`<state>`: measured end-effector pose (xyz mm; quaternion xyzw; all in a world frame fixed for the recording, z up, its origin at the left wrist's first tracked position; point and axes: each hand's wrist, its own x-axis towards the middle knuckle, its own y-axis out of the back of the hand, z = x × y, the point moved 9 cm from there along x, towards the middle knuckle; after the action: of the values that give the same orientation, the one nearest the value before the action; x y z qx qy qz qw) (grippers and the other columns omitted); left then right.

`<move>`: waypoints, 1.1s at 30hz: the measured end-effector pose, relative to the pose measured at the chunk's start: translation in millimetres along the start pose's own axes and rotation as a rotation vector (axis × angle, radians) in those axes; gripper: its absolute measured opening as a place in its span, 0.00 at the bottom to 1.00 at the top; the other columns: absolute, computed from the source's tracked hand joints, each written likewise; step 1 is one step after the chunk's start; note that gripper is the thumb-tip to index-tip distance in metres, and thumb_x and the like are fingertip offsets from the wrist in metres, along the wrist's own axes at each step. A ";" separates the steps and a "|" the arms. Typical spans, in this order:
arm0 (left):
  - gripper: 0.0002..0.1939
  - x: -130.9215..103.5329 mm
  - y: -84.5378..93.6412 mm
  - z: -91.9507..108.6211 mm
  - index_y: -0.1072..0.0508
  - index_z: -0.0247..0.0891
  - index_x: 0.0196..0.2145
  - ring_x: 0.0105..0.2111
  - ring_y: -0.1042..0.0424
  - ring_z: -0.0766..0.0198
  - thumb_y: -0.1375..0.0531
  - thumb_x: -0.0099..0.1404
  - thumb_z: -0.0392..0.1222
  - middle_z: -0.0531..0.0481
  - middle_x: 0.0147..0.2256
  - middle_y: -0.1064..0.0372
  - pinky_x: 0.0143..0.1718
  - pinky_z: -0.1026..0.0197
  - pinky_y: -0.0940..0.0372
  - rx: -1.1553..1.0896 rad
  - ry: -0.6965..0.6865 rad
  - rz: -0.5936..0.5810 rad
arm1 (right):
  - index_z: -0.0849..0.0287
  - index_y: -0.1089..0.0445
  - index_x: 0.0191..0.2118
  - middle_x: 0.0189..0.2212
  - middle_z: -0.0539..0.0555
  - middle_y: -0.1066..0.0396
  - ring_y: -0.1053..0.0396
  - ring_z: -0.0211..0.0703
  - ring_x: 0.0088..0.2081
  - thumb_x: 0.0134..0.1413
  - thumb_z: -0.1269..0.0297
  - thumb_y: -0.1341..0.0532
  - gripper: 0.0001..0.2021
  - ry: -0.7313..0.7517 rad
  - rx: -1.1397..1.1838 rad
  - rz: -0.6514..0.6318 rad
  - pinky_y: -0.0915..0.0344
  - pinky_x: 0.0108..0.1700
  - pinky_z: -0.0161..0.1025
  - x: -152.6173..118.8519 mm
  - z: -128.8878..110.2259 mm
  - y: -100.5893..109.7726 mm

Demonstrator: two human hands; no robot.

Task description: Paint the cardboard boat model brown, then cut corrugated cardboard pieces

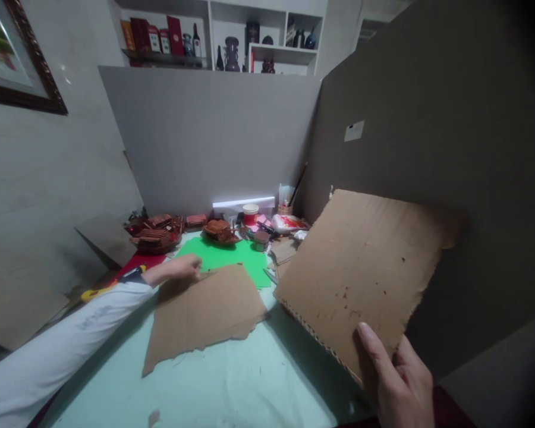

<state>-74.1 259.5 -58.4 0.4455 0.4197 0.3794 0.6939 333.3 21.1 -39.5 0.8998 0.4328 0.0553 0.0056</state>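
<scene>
In my right hand is a torn piece of cardboard, raised and tilted over the right side of the table, thumb on its face and fingers behind. Brown stains and small holes mark it, and its lower edge shows the corrugation. My left hand is closed at the far edge of a second cardboard sheet that lies flat with a ragged near edge. Whatever those fingers hold is too small to make out. Under and beyond that sheet is bright green paper.
Brown stacked pieces sit in a dish and a left-hand pile. A paper cup, a round tin, scissors and cardboard scraps lie behind. Grey panels enclose the back and right.
</scene>
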 end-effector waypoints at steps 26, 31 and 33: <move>0.15 1.4 -18.7 -35.3 0.29 0.35 0.42 0.38 0.31 0.59 0.38 0.65 0.49 0.47 0.41 0.31 0.41 0.53 0.34 0.073 0.035 -0.114 | 0.59 0.26 0.43 0.42 0.57 0.22 0.25 0.53 0.43 0.46 0.47 0.31 0.23 0.059 0.050 0.021 0.28 0.40 0.39 -47.7 -1.7 18.1; 0.13 8.9 -31.9 -30.7 0.29 0.35 0.35 0.32 0.32 0.63 0.38 0.65 0.49 0.51 0.33 0.32 0.37 0.56 0.34 0.098 0.044 -0.190 | 0.60 0.26 0.40 0.38 0.57 0.23 0.25 0.54 0.41 0.48 0.48 0.33 0.20 0.079 0.037 -0.058 0.27 0.39 0.40 -55.0 0.4 6.0; 0.13 7.3 -33.3 -29.5 0.29 0.35 0.34 0.31 0.32 0.64 0.38 0.65 0.49 0.52 0.32 0.32 0.36 0.57 0.34 0.082 0.047 -0.201 | 0.59 0.26 0.41 0.39 0.57 0.23 0.26 0.53 0.41 0.50 0.48 0.33 0.20 0.105 0.022 -0.076 0.28 0.39 0.39 -57.6 -2.9 2.3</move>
<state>-93.5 264.4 -98.8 0.4203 0.4934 0.3006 0.6997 299.1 -25.3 -42.0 0.8786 0.4668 0.0976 -0.0249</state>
